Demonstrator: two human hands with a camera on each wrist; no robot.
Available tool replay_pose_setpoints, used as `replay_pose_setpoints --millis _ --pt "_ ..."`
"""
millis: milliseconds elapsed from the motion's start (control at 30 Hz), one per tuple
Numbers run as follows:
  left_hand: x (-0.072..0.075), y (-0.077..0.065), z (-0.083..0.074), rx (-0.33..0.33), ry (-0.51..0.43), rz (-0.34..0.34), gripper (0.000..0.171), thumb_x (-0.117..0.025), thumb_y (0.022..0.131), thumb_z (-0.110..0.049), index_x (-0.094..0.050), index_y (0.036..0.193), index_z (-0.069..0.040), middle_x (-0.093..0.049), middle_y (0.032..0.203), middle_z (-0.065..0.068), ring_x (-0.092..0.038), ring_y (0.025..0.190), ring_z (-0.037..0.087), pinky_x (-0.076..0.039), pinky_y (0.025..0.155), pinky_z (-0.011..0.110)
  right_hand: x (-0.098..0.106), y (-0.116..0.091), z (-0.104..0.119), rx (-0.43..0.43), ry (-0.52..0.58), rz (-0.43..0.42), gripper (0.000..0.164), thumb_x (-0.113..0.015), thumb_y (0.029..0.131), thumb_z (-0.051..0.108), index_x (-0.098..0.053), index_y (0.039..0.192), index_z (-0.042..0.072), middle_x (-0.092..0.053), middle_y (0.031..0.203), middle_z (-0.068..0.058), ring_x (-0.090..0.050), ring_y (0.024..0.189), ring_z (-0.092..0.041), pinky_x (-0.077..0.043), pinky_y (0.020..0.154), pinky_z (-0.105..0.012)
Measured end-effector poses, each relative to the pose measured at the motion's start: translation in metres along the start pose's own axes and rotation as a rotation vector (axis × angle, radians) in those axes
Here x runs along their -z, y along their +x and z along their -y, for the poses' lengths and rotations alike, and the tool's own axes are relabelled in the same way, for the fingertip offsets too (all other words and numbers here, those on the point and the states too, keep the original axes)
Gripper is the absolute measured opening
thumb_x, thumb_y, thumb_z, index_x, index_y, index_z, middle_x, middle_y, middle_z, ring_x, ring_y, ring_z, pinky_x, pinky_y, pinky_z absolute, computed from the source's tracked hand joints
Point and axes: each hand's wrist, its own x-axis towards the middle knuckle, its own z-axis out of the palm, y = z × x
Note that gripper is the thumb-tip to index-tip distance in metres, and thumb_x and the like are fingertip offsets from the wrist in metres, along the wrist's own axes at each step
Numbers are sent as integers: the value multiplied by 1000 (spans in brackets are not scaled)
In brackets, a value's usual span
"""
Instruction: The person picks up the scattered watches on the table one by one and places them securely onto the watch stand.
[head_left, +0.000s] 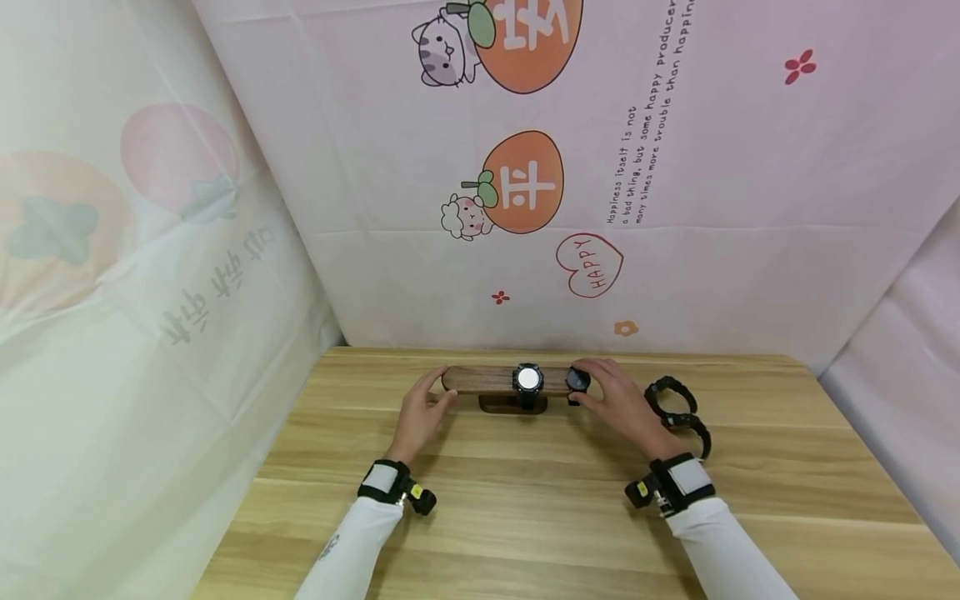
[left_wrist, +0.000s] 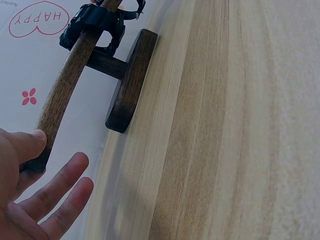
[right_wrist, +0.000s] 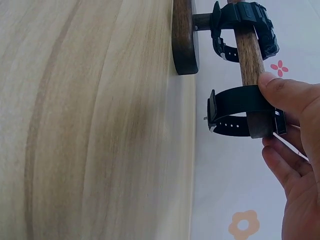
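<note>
A dark wooden watch stand [head_left: 480, 380] has a long horizontal bar on a short post above a base [left_wrist: 132, 82]. My left hand [head_left: 420, 417] pinches the bar's left end between thumb and index finger; in the left wrist view its other fingers are spread. Near the bar's middle hangs a black watch [head_left: 528, 378] with a bright round face. A second black watch [head_left: 577, 380] is looped around the right end, its strap [right_wrist: 240, 102] closed under the bar. My right hand [head_left: 618, 404] grips this watch, the thumb by the bar and the fingers behind the watch case.
Two more black watches, one behind [head_left: 678, 392] and one in front [head_left: 697, 429], lie on the wooden table [head_left: 525, 517] beside my right forearm. A printed white cloth [head_left: 405, 275] hangs behind the table's far edge, with more cloth at the sides.
</note>
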Motion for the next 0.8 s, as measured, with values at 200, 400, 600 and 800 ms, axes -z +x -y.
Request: replay_pose_setpoints --millis 200,400,600,800 --pt "-1 0 0 2 5 -4 53 -69 106 -15 -54 156 -11 -53 159 16 -77 99 32 -56 64 22 -1 1 0 -2 0 10 58 -87 90 16 -64 141 2 -67 141 -20 -62 129 -38 -56 106 -57" --pt "-1 0 1 3 1 -4 53 -69 105 -15 -54 156 -10 -53 160 16 -77 100 34 -57 67 23 -2 2 0 2 10 5 58 -88 90 17 -64 141 1 -66 142 -19 -61 131 -38 -55 108 -56" --pt "0 0 1 7 -2 0 54 -69 106 -15 -53 157 -11 -52 161 16 -77 101 33 -56 67 23 -3 1 1 -6 19 12 58 -87 90 16 -64 142 1 -65 143 -19 -60 133 -39 -54 110 -57" --pt "0 -1 0 9 3 2 54 -69 106 -15 -53 157 -11 -52 161 16 -77 101 33 -56 67 23 -4 1 2 -12 11 19 58 -86 91 17 -63 143 3 -65 144 -18 -59 134 -39 -53 111 -57"
